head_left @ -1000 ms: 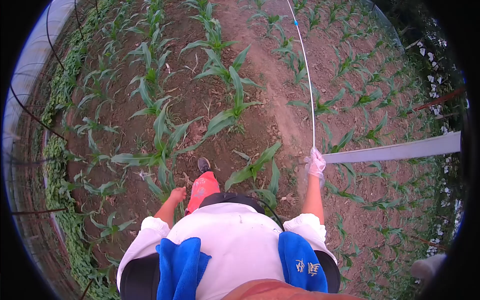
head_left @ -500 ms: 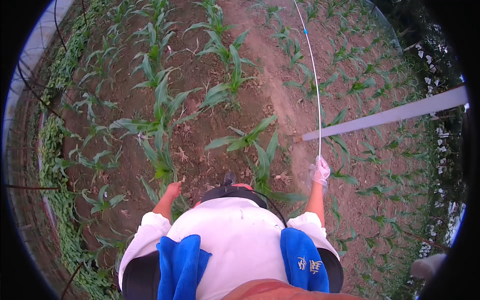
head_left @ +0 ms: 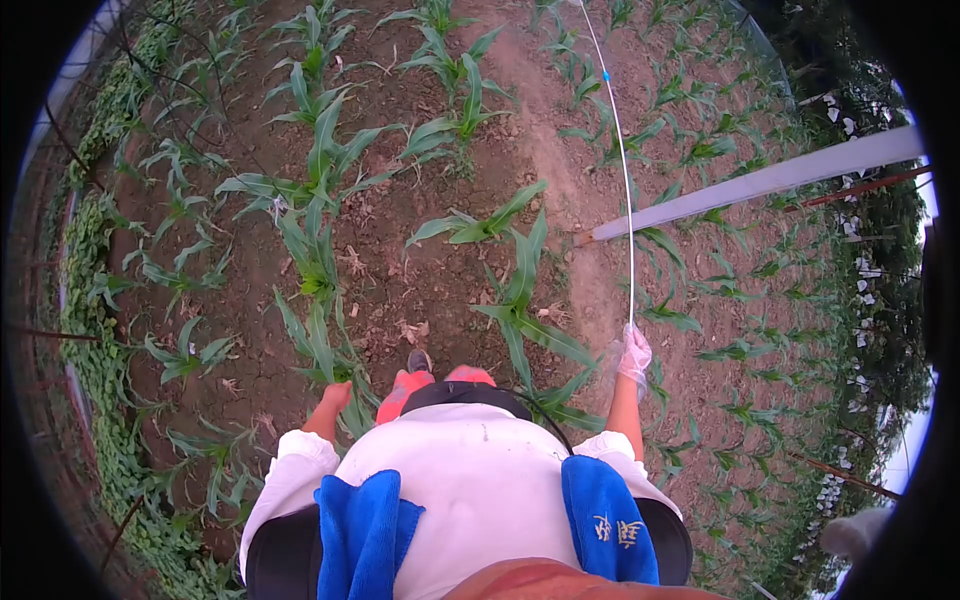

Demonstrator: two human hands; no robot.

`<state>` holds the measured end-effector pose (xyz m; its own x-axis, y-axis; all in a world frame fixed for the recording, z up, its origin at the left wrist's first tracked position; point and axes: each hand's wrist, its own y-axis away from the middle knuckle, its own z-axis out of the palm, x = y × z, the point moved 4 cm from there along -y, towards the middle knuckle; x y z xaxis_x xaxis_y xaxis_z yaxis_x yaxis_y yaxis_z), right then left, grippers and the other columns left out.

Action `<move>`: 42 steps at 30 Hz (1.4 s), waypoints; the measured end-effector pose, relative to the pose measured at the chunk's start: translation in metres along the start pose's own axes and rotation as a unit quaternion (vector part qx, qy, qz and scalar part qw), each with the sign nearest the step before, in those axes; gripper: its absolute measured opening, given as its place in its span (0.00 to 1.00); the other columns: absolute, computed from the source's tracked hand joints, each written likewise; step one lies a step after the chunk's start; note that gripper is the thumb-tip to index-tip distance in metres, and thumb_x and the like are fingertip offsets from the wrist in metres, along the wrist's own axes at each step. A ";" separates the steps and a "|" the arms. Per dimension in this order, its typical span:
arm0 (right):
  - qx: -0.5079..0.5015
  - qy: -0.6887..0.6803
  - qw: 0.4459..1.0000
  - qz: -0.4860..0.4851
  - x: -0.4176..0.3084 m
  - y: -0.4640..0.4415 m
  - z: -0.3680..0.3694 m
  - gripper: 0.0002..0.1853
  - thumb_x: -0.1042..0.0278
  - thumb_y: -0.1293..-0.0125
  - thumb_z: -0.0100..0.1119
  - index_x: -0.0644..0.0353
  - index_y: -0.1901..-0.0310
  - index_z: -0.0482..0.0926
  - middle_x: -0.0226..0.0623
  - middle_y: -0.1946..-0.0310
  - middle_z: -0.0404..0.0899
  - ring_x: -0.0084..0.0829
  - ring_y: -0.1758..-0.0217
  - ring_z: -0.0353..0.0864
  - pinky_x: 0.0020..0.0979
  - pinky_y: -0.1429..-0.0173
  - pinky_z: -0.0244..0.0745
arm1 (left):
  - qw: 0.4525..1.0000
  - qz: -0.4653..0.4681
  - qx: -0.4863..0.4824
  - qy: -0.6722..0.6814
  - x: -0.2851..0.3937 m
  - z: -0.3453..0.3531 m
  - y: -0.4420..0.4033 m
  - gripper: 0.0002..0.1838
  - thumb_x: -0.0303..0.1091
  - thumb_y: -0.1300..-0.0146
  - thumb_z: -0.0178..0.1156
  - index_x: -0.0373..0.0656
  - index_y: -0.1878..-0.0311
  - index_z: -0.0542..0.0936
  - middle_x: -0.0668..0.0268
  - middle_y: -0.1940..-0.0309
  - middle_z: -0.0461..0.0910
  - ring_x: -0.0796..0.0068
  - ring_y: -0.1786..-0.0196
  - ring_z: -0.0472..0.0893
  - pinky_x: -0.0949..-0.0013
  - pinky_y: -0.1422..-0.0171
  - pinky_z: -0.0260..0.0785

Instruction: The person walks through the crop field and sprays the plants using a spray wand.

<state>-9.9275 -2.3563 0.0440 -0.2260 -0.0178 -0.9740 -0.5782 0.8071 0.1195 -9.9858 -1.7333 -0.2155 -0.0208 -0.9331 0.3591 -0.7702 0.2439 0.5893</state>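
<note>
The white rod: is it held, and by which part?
Yes: the gloved right hand holds the white rod by its near end. I cannot tell whether the left hand holds anything.

This is a cultivated field. Young corn-like plants [head_left: 318,280] stand in several rows in bare brown soil [head_left: 395,265], with 1 trodden dirt path [head_left: 555,170] running between rows. A dense strip of low, leafy greenery [head_left: 95,270] borders the left side, and dark foliage [head_left: 903,330] lines the right edge.
</note>
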 end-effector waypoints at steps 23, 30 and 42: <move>-0.014 0.017 0.997 -0.074 0.097 0.077 -0.347 0.11 0.73 0.57 0.53 0.66 0.69 0.71 0.32 0.72 0.71 0.17 0.71 0.68 0.15 0.66 0.62 | 0.819 -0.255 -0.069 0.509 0.207 0.126 0.167 0.13 0.41 0.55 0.48 0.41 0.69 0.67 0.68 0.80 0.69 0.78 0.80 0.67 0.76 0.80 0.59; 0.002 0.029 0.996 -0.087 0.114 0.113 -0.426 0.10 0.73 0.57 0.53 0.66 0.70 0.71 0.32 0.76 0.71 0.16 0.74 0.67 0.15 0.69 0.61 | 0.913 -0.198 -0.046 0.354 0.156 0.205 0.227 0.14 0.38 0.57 0.48 0.39 0.70 0.66 0.62 0.78 0.69 0.70 0.73 0.70 0.71 0.73 0.63; 0.031 0.172 0.983 -0.054 0.084 0.215 -0.511 0.14 0.65 0.53 0.50 0.67 0.67 0.69 0.34 0.73 0.71 0.20 0.70 0.68 0.18 0.63 0.61 | 0.836 -0.232 -0.030 0.497 0.217 0.235 0.278 0.13 0.43 0.55 0.46 0.42 0.74 0.69 0.69 0.84 0.67 0.80 0.85 0.64 0.78 0.85 0.54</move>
<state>-10.4710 -2.4861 0.0860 -0.4242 -0.2960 -0.8558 -0.5676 0.8233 -0.0034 -10.3540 -1.9297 -0.1437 0.8339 -0.2572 0.4884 -0.5146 -0.0424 0.8564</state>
